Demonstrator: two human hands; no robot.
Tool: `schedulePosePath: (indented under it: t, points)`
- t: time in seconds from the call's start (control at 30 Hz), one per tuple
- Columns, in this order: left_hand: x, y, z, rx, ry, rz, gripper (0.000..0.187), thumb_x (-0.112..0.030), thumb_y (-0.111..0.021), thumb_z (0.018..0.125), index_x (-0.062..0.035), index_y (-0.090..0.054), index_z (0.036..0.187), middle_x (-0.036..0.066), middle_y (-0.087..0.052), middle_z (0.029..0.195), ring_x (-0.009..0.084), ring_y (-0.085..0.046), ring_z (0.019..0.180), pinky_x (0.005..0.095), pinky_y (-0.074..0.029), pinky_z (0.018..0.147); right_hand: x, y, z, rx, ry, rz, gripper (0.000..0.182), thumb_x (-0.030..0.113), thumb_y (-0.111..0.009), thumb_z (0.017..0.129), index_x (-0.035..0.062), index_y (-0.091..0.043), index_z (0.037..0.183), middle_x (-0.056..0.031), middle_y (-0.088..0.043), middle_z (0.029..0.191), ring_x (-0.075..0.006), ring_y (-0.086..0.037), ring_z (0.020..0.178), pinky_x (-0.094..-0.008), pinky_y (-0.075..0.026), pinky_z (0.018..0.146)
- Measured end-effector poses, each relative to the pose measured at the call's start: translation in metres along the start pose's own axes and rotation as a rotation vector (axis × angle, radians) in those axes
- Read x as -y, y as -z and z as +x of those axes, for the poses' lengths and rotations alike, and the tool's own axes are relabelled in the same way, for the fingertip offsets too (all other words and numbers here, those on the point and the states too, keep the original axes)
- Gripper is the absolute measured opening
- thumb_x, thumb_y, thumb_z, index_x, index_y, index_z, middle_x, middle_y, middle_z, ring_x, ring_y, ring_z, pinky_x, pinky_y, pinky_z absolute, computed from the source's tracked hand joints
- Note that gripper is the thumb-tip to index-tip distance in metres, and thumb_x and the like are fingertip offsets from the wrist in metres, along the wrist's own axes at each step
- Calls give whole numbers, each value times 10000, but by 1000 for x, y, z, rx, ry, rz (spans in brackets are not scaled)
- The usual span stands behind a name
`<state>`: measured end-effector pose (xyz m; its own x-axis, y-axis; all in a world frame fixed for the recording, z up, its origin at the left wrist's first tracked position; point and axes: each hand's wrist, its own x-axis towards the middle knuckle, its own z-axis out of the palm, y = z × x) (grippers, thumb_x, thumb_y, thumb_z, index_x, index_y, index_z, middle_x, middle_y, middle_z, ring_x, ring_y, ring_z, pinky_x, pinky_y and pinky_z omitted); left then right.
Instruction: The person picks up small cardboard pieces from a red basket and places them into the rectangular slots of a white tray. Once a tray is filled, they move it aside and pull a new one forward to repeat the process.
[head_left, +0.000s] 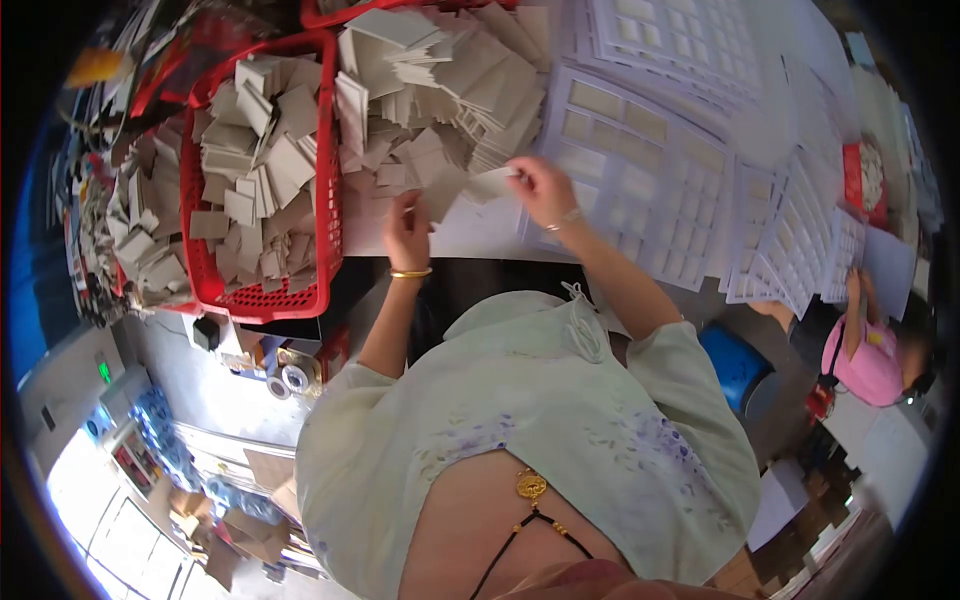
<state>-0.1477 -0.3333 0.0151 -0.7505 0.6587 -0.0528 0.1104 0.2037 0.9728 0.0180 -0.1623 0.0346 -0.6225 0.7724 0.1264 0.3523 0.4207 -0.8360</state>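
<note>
My right hand (545, 195) is closed in a pinch on one end of a small white cardboard piece (488, 186), just above the front of the table. My left hand (406, 235), with its fingers curled, is closed at the edge of a greyish cardboard piece (441, 194). The two pieces lie close together or overlap between my hands; blur hides exactly how they meet. Right behind them rises a large heap of cut cardboard pieces (425, 90), partly stacked in tilted rows. White sheets with rectangular cut-outs (620, 150) lie beside my right hand.
A red plastic basket (325, 190) full of cardboard pieces stands left of my left hand. Further left is another pile of pieces (150, 215). A blue stool (738, 368) is below the table at right. Another person in a pink top (868, 360) handles sheets at far right.
</note>
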Motion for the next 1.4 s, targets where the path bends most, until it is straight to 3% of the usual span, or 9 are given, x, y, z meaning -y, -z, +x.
schedulePosePath:
  t: [0.1, 0.13, 0.17, 0.27, 0.67, 0.77, 0.97, 1.27, 1.4]
  points:
    - [-17, -53, 12, 320, -109, 43, 268, -26, -617, 838, -84, -605, 1100, 92, -617, 881, 138, -613, 604, 257, -486, 489, -51, 57, -23, -315, -260, 154, 318, 87, -668, 800, 123, -599, 1108, -27, -595, 735, -109, -577, 613, -258, -487, 569]
    - [-30, -73, 14, 409, -16, 84, 264, -36, -640, 811, -95, -621, 1068, 89, -614, 858, 157, -613, 618, 280, -491, 518, -71, 80, -32, -365, -308, 150, 305, 79, -663, 806, 110, -599, 1103, -17, -594, 741, -90, -571, 612, -241, -478, 562]
    - [-28, -94, 18, 486, -76, 190, 206, -60, -641, 792, -101, -630, 993, 89, -624, 836, 204, -620, 663, 328, -500, 587, -85, 101, -41, -416, -356, 145, 293, 72, -658, 812, 97, -600, 1098, -7, -594, 746, -70, -565, 611, -225, -470, 555]
    - [-14, -145, 29, 722, -311, 309, 169, -78, -627, 803, -90, -618, 972, 90, -639, 808, 211, -625, 641, 316, -505, 598, -92, 144, -61, -542, -404, 234, 293, 65, -657, 814, 82, -600, 1101, 9, -582, 745, -41, -543, 603, -198, -448, 547]
    - [2, -195, 38, 799, -338, 479, 72, -107, -597, 803, -82, -611, 869, 117, -604, 932, 330, -609, 837, 423, -502, 713, -118, 122, -58, -453, -434, 104, 214, 117, -647, 802, 96, -651, 1015, -29, -617, 739, -95, -582, 604, -247, -481, 578]
    - [0, -191, 27, 576, -319, 516, 133, -130, -608, 813, -113, -607, 945, 88, -596, 927, 294, -623, 815, 399, -510, 688, -116, 111, -37, -296, -499, 111, 210, 139, -641, 798, 104, -659, 1005, -58, -637, 733, -131, -608, 619, -271, -492, 591]
    - [-6, -169, 6, 617, -296, 810, 125, -131, -575, 832, -128, -608, 952, 75, -619, 944, 302, -625, 846, 412, -509, 700, -135, 93, -20, -143, -438, -8, 208, 154, -634, 794, 126, -664, 998, -82, -652, 741, -179, -629, 655, -311, -508, 637]
    - [-12, -151, 14, 797, -391, 621, 117, -105, -559, 831, -123, -638, 915, 73, -624, 956, 298, -612, 859, 402, -502, 715, -130, 83, -3, -43, -422, -111, 187, 145, -616, 798, 132, -658, 979, -93, -639, 750, -248, -619, 683, -356, -500, 675]
    - [-8, -156, 15, 780, -448, 633, 142, -75, -549, 821, -117, -642, 919, 81, -622, 954, 293, -610, 876, 403, -499, 718, -135, 76, -2, -51, -278, -320, 227, 106, -593, 789, 135, -617, 1013, -109, -607, 867, -290, -610, 735, -385, -495, 697]
